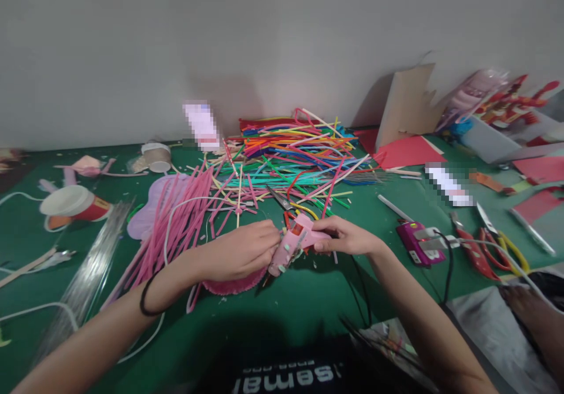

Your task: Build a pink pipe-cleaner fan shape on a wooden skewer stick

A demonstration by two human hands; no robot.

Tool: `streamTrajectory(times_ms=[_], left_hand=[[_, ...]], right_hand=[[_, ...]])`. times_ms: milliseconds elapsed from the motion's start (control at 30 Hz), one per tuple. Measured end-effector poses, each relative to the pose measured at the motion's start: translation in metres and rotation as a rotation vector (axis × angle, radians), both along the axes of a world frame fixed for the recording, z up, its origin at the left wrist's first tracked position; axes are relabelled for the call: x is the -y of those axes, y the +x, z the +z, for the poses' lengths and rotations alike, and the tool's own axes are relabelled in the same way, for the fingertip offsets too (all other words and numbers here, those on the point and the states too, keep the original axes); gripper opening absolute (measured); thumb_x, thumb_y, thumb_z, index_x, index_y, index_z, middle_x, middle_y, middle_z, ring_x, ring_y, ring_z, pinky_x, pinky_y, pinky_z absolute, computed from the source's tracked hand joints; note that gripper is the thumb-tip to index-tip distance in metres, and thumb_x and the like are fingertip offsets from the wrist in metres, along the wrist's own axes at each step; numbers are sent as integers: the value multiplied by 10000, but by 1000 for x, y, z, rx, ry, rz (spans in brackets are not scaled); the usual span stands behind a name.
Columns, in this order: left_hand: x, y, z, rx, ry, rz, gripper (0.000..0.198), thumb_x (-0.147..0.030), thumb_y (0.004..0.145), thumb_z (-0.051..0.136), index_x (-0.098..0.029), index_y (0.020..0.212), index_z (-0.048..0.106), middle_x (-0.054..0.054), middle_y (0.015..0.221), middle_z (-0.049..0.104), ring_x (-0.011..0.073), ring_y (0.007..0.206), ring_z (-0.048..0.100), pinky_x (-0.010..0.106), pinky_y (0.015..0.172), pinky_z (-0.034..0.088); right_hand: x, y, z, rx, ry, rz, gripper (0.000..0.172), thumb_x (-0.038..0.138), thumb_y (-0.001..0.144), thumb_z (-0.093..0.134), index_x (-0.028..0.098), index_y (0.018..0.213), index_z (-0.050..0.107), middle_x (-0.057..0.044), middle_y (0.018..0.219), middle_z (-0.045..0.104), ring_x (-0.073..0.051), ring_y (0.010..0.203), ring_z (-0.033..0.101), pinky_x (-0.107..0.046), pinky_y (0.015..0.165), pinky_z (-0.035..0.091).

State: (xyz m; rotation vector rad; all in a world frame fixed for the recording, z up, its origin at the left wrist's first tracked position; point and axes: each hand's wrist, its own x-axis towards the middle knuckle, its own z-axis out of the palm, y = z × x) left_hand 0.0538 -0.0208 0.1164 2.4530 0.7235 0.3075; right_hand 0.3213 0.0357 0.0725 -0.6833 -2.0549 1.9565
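A pink glue gun [286, 248] is tilted over the green table, its nozzle pointing down toward me. My right hand [346, 235] is closed around its handle from the right side. My left hand [247, 250] has its fingers curled in against the left side of the gun's body; what they hold, if anything, is hidden. Beneath the left hand lies a pink piece with a fuzzy edge [238, 285], mostly covered by that hand. Scissors [282, 199] with yellow-and-red handles rest just behind the glue gun.
Colourful pipe cleaners [299, 147] are heaped at the back, with pink ones [180, 218] to the left. A paper cup [73, 203] lies near bundled wires [94, 276]. Rightward are a purple power adapter [420, 243], pliers [473, 250] and a white box [502, 138]. White cables cross the table.
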Motion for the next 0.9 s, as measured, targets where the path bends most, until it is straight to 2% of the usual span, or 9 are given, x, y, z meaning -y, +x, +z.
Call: streamTrajectory(times_ms=[300, 400, 500, 567, 633, 733, 833, 900], left_hand=[[1, 0, -8, 26, -79, 28, 376, -337, 1019, 228, -189, 976, 570, 61, 903, 579, 202, 840, 476, 321, 825, 412], [0, 0, -12, 45, -103, 59, 364, -326, 1016, 242, -190, 920, 566, 54, 890, 578, 194, 843, 494, 313, 828, 421], [-4, -1, -17, 114, -153, 171, 359, -331, 1014, 261, -194, 871, 560, 41, 870, 585, 178, 827, 535, 302, 817, 441], [-7, -4, -22, 204, -169, 349, 324, -328, 1012, 283, -201, 937, 571, 40, 933, 618, 175, 881, 571, 301, 844, 451], [-8, -10, -29, 303, -141, 564, 291, -312, 1005, 302, -208, 1010, 573, 41, 1007, 642, 179, 962, 589, 308, 883, 452], [-2, -22, -39, 372, -61, 802, 265, -301, 986, 340, -199, 979, 584, 40, 978, 656, 186, 957, 607, 314, 867, 468], [11, -33, -49, 298, 25, 870, 237, -316, 966, 398, -199, 977, 604, 52, 992, 664, 201, 966, 609, 337, 868, 470], [21, -36, -57, 216, 98, 873, 225, -323, 953, 433, -200, 972, 621, 59, 1002, 670, 213, 995, 601, 362, 896, 460]], right_hand=[[-1, 0, -6, 3, -10, -18, 353, 437, 839, 662, 140, 1031, 662, 3, 749, 622, -101, 596, 547, -186, 519, 463], [0, 0, -6, 0, -44, -16, 348, 436, 836, 669, 145, 1027, 661, 4, 754, 627, -96, 591, 546, -186, 520, 459], [5, -2, -5, -61, -127, -66, 332, 436, 850, 657, 143, 1005, 643, -2, 773, 626, -83, 575, 541, -186, 516, 447], [11, -1, -7, -97, -177, -154, 344, 456, 863, 633, 140, 1000, 617, -20, 805, 640, -81, 565, 554, -192, 508, 435], [16, 3, -13, -108, -204, -328, 376, 484, 859, 620, 153, 1033, 579, -38, 842, 664, -95, 564, 582, -204, 495, 425], [20, 22, -31, -113, -171, -776, 440, 526, 816, 638, 186, 1067, 518, -25, 802, 681, -117, 550, 586, -217, 472, 401], [17, 49, -53, -22, 3, -1266, 492, 581, 734, 686, 192, 980, 510, 16, 648, 632, -123, 535, 541, -230, 501, 407], [13, 66, -65, 82, 86, -1441, 515, 626, 738, 647, 191, 977, 511, 25, 619, 608, -133, 532, 524, -250, 527, 414]])
